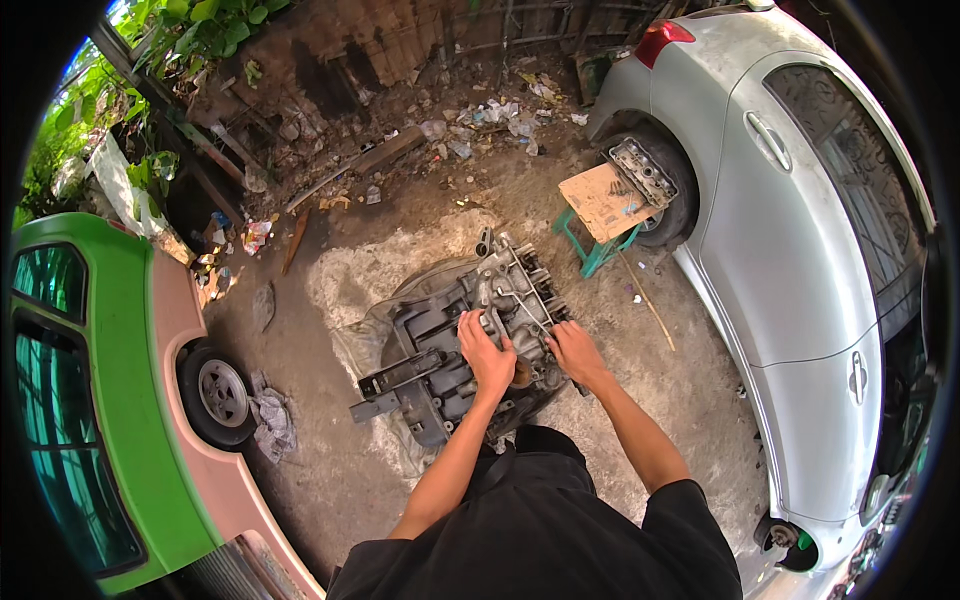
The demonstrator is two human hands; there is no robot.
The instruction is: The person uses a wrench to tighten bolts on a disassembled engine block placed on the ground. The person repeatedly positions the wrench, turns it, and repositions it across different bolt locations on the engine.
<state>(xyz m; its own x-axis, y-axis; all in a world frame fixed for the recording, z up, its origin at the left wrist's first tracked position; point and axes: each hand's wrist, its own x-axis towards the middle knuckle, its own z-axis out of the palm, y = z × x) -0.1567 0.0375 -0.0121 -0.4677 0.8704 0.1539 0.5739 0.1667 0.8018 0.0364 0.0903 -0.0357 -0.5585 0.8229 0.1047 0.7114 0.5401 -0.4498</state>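
Head view: two bare hands at work on a grimy engine (437, 330) on the ground.

The left hand (487, 356) lays its fingers, bent and close together, over the engine's middle; the right hand (577, 354) curls its fingers at the engine's right side, and whether either is clamped on a part I cannot tell. Any marking on the metal is too small to read. Ground (300, 350) gives room on both sides: leftward to a green and pink car (170, 400), rightward to a silver car (740, 250). Nearer on the right, a green stool (590, 250) carries a board (598, 200) with a metal part (645, 172), just beside the rear wheel. Litter (490, 125) edges the far wall (400, 45).
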